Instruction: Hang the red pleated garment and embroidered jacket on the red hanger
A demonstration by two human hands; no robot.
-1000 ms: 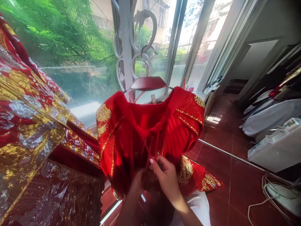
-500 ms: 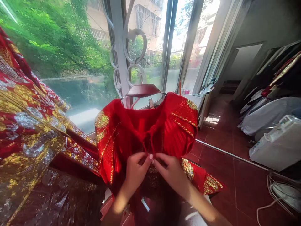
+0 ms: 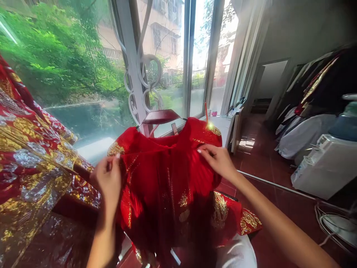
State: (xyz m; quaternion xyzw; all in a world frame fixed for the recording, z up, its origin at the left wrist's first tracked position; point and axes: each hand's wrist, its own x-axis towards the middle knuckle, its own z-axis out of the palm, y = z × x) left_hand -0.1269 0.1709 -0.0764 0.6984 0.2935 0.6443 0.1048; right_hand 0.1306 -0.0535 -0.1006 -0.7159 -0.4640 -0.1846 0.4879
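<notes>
A red jacket (image 3: 156, 178) with gold beading hangs from a dark red hanger (image 3: 161, 116) in front of the window. My left hand (image 3: 108, 173) is at the jacket's left shoulder, its fingers pinched on one end of a thin red drawstring (image 3: 142, 152) at the neckline. At the opposite shoulder, my right hand (image 3: 217, 158) pinches the other end, which is hard to make out against the red cloth. The drawstring runs nearly straight across the front, and the neckline is gathered closed beneath it.
A red, gold and silver embroidered garment (image 3: 30, 156) fills the left side. Behind the hanger stands a white scrolled metal grille (image 3: 150, 70). On the right are a water dispenser (image 3: 325, 163), clothes on a rack (image 3: 309, 123) and coiled cable (image 3: 323, 223) on the floor.
My hands were together below the neckline and have moved up and apart to the two shoulders. The drawstring has been drawn out sideways, and the neck opening has closed up.
</notes>
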